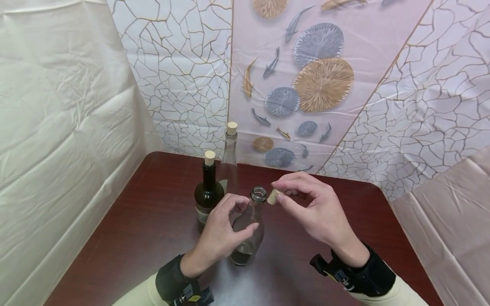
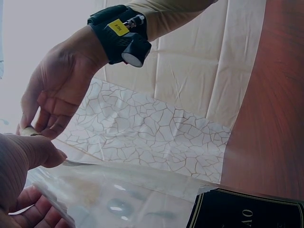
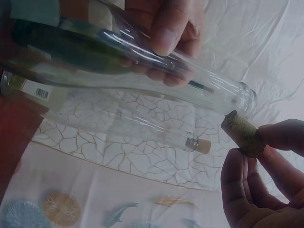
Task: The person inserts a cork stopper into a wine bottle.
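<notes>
A clear glass bottle (image 1: 254, 238) with an uncorked mouth stands on the table in front of me. My left hand (image 1: 218, 231) holds it around the shoulder and lower neck, thumb on one side and fingers on the other. Beside the mouth, my right hand (image 1: 319, 208) pinches a cork (image 3: 243, 135) between thumb and fingertips. The cork is tilted, just right of the rim and not in it. Through the glass in the right wrist view, the left fingers are partly visible. A dark label (image 2: 247, 211) shows on the bottle in the left wrist view.
Close behind my left hand stands a dark green bottle (image 1: 208, 189) with a cork in its top. A taller clear bottle (image 1: 229, 159), also corked, is farther back. The dark red table (image 1: 153, 204) meets patterned cloth (image 1: 183, 63) at the back and sides.
</notes>
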`<state>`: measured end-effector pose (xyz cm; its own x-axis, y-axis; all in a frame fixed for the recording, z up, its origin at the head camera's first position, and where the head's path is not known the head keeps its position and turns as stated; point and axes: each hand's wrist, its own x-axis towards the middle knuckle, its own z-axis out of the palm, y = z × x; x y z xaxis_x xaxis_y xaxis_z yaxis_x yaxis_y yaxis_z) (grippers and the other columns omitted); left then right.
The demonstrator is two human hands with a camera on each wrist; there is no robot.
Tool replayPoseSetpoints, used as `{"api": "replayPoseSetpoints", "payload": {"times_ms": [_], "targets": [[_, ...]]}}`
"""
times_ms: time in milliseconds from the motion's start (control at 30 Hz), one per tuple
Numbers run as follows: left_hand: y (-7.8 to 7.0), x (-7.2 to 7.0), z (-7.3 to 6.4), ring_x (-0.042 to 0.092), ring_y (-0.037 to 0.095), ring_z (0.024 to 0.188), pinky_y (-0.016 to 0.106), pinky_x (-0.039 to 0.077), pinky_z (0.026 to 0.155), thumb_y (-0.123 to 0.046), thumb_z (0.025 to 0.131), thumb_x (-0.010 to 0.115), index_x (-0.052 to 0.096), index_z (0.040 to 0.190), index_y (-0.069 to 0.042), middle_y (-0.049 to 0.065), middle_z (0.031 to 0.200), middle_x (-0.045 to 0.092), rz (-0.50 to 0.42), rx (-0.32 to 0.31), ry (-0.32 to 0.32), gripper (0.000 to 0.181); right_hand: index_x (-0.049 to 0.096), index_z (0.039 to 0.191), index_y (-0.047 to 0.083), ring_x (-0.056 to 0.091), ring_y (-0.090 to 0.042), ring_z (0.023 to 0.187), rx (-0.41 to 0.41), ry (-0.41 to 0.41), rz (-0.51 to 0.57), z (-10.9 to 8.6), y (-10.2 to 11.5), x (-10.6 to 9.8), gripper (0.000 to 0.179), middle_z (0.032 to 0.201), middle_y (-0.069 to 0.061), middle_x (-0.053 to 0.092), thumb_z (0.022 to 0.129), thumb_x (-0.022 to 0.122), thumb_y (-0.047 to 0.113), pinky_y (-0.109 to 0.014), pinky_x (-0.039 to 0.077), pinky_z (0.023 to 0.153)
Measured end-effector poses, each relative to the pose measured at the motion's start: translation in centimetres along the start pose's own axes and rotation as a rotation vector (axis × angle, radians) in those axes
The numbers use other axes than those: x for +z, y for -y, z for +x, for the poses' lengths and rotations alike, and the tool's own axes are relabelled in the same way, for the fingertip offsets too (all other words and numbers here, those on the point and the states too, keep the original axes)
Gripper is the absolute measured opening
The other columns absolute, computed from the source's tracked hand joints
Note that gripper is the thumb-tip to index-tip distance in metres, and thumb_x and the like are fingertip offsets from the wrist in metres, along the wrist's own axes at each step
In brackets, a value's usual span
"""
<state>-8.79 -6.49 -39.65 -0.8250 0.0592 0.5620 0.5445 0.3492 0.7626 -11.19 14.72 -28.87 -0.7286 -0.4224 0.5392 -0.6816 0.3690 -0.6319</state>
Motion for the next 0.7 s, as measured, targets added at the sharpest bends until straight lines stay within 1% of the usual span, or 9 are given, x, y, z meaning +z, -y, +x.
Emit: {"api": "replayPoseSetpoints", "payload": {"times_ms": [133, 300, 400, 600, 700], "targets": [[0.0, 0.0, 0.0, 0.056, 0.008, 0.096, 0.032, 0.057, 0.079, -0.02, 0.073, 0.083, 0.06, 0.111, -0.02, -0.006, 0.104, 0.058, 0.022, -0.004, -0.001, 0.044, 0.074, 0.106, 0.018, 0.063, -0.005, 0.084, -0.03, -0.002, -0.021, 0.5, 0.6, -0.3, 0.021, 0.106, 0.004, 0.069, 0.085, 0.074, 0.013, -0.017, 0.054, 0.066], [0.2, 0.1, 0.0, 0.056, 0.008, 0.096, 0.035, 0.058, 0.077, -0.02, 0.073, 0.083, 0.06, 0.112, -0.022, -0.006, 0.103, 0.058, 0.012, -0.009, 0.0, 0.045, 0.074, 0.107, 0.019, 0.062, -0.004, 0.084, -0.063, -0.005, -0.05, 1.0, 1.2, -0.6, 0.022, 0.106, 0.005, 0.069, 0.085, 0.074, 0.013, -0.016, 0.052, 0.065], [0.2, 0.1, 0.0, 0.056, 0.008, 0.096, 0.036, 0.058, 0.077, -0.021, 0.073, 0.083, 0.059, 0.113, -0.022, -0.006, 0.104, 0.058, 0.019, -0.015, 0.011, 0.045, 0.074, 0.106, 0.019, 0.062, -0.004, 0.085, -0.075, 0.002, -0.058, 1.3, 1.5, -0.6, 0.022, 0.107, 0.005, 0.069, 0.086, 0.074, 0.012, -0.017, 0.052, 0.065], [0.2, -0.1, 0.0, 0.055, 0.007, 0.097, 0.034, 0.058, 0.078, -0.025, 0.075, 0.081, 0.058, 0.114, -0.021, -0.007, 0.106, 0.057, 0.051, -0.03, 0.031, 0.045, 0.075, 0.105, 0.018, 0.062, -0.005, 0.084, -0.092, 0.002, -0.073, 1.9, 2.1, -0.7, 0.021, 0.106, 0.006, 0.068, 0.085, 0.074, 0.011, -0.017, 0.052, 0.066], [0.2, -0.1, 0.0, 0.055, 0.008, 0.097, 0.033, 0.058, 0.079, -0.025, 0.075, 0.081, 0.058, 0.114, -0.021, -0.007, 0.106, 0.057, 0.054, -0.029, 0.034, 0.046, 0.075, 0.105, 0.018, 0.063, -0.006, 0.086, -0.085, 0.014, -0.054, 2.1, 2.3, -0.6, 0.021, 0.107, 0.007, 0.068, 0.085, 0.074, 0.012, -0.018, 0.053, 0.068]]}}
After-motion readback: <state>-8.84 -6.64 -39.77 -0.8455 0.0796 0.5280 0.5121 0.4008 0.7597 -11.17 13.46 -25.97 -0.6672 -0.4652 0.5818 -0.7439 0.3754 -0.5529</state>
